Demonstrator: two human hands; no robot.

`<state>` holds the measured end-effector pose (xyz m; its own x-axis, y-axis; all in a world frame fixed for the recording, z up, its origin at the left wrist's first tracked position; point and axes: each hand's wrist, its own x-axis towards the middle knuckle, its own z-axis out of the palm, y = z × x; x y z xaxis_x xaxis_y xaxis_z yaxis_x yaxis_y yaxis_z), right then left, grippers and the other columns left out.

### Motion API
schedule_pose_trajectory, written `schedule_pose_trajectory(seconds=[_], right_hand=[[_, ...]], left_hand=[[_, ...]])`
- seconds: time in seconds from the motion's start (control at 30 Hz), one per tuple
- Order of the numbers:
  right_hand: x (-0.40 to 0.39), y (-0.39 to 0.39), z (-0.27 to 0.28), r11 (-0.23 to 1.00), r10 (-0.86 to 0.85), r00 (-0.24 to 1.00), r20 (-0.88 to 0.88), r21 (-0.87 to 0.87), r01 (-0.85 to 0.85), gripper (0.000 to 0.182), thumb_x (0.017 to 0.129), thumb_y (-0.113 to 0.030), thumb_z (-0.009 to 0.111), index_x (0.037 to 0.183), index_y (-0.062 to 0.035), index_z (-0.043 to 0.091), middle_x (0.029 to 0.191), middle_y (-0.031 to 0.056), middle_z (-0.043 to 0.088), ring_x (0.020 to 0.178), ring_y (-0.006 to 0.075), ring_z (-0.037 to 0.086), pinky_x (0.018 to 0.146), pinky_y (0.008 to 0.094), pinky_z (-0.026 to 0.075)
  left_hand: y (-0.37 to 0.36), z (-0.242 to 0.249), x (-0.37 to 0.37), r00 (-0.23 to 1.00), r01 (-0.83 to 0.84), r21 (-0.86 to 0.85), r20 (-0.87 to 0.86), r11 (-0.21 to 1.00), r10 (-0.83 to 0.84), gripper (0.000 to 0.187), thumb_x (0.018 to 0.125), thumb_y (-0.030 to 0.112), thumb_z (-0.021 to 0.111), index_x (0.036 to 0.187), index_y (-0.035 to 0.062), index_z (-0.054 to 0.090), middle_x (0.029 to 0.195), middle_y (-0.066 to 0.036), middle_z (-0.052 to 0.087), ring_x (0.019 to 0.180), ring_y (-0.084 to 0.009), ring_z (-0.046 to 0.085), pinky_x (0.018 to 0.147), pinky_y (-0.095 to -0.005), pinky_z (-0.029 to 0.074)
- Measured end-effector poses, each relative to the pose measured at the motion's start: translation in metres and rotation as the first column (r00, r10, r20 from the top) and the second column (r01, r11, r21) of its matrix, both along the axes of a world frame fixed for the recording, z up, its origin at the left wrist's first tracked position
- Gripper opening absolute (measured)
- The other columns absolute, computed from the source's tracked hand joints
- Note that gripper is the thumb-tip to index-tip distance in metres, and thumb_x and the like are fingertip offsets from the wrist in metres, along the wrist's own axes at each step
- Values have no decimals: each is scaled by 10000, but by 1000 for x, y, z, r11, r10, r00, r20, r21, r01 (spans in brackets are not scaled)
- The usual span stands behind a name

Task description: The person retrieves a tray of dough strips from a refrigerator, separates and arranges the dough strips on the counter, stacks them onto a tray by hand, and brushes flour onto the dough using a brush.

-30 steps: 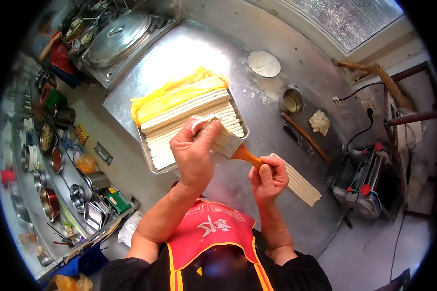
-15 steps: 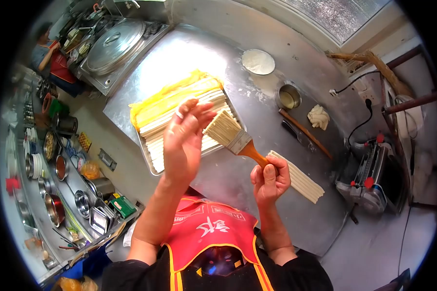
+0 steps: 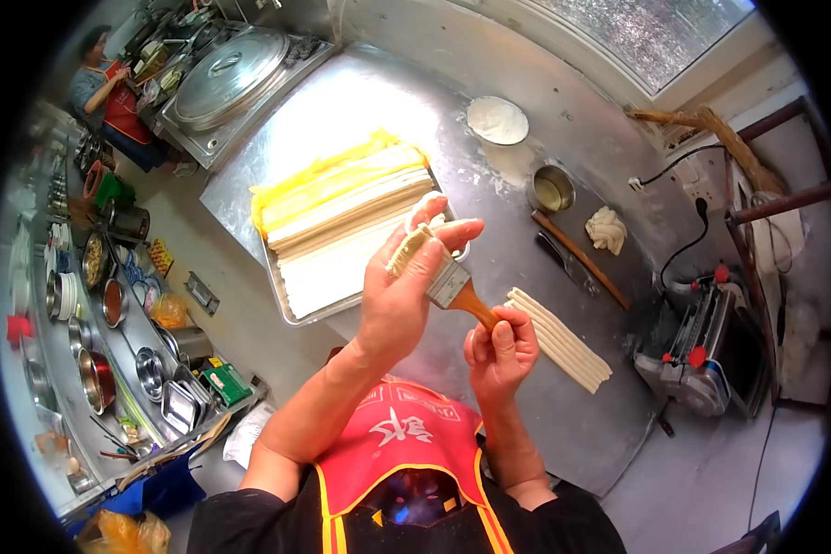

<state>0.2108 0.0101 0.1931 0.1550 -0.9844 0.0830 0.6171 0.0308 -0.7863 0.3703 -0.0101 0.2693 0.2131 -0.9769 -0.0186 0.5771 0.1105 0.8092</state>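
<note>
A flat pastry brush [image 3: 450, 283] with pale bristles, a metal band and an orange-brown wooden handle is held up over the front of the worktop. My right hand [image 3: 502, 354] is closed round the end of its handle. My left hand [image 3: 400, 294] wraps the bristles, thumb in front and fingers behind, hiding much of them. Behind my left hand lies a metal tray [image 3: 328, 309] packed with long pale dough strips [image 3: 332, 268], yellow plastic sheeting [image 3: 291, 193] along its far side. Several more dough strips [image 3: 563, 342] lie to the right of my right hand.
Farther back stand a bowl of white flour [image 3: 498, 121] and a metal cup [image 3: 551, 189]. A rolling pin [image 3: 582, 260], a dark-handled tool [image 3: 556, 249] and a dough lump [image 3: 607, 230] lie at right, near a machine [image 3: 702, 355]. Another person [image 3: 115, 97] stands far left.
My left hand has moved right and down from beside the brush onto its bristles and closed there. The brush and my right hand have shifted slightly left and down.
</note>
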Motion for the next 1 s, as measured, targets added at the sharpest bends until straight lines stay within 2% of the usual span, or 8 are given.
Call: schedule_pose_trajectory(seconds=[0.1,0.27,0.5,0.57,0.6,0.73,0.8,1.0], right_hand=[[0,6,0,1000,-15,1000,-7,8,15,207,1021,-195,584,1138,-25,595,677,27,501,503,81,382,441,256,356],[2,22,2,997,-72,995,-76,-7,72,195,1015,-155,587,1136,-2,590,674,18,511,512,82,402,464,267,376],[8,27,15,992,-66,980,-190,93,85,159,1007,-95,579,1117,19,588,672,17,523,526,77,435,473,255,384],[4,25,11,984,-130,974,-187,98,151,154,1007,-93,575,1113,18,591,675,17,522,527,75,431,471,251,381],[0,23,10,973,-186,965,-185,104,207,149,1008,-92,571,1109,17,593,678,18,521,528,74,427,469,247,377],[-21,5,1,963,-226,963,-145,116,244,147,1005,-107,572,1107,-5,603,707,32,528,523,78,405,469,254,374],[-23,-3,-2,950,-233,963,-134,181,255,151,1004,-120,568,1106,-16,610,716,45,540,517,85,409,458,259,375],[-44,-31,-31,933,-230,971,-59,270,237,179,1007,-182,572,1109,-47,626,712,45,558,477,76,396,395,224,329]], left_hand=[[2,-5,0,999,-37,-87,-32,995,34,389,1054,120,465,1403,-47,426,1088,-122,678,1182,-241,609,1066,-408,434],[3,1,-9,980,-195,-45,-59,980,192,281,1063,119,434,1267,-45,537,741,-3,475,838,-164,584,990,-404,469],[-6,-29,8,969,-231,4,-89,973,231,241,1059,149,446,1135,-34,583,689,0,436,747,-160,526,882,-374,488],[-15,-38,28,891,-454,123,53,882,451,227,1053,112,441,1106,-52,588,695,-26,512,733,-159,556,850,-348,509],[-20,-57,57,870,-468,58,-143,882,471,223,1051,95,424,1129,-48,576,724,-44,551,727,-168,561,851,-364,514],[-21,-77,110,923,-251,-116,-329,961,201,247,1043,94,424,1197,-58,543,759,-81,578,791,-216,586,993,-425,484],[-18,-63,107,879,-96,-86,-474,992,44,414,1025,120,460,1384,-84,444,1194,-234,651,1207,-339,576,1190,-460,322],[-13,-61,103,981,-100,-153,-181,983,71,607,881,-19,487,1477,-59,377,1451,-255,486,1409,-371,402,1247,-447,194]])
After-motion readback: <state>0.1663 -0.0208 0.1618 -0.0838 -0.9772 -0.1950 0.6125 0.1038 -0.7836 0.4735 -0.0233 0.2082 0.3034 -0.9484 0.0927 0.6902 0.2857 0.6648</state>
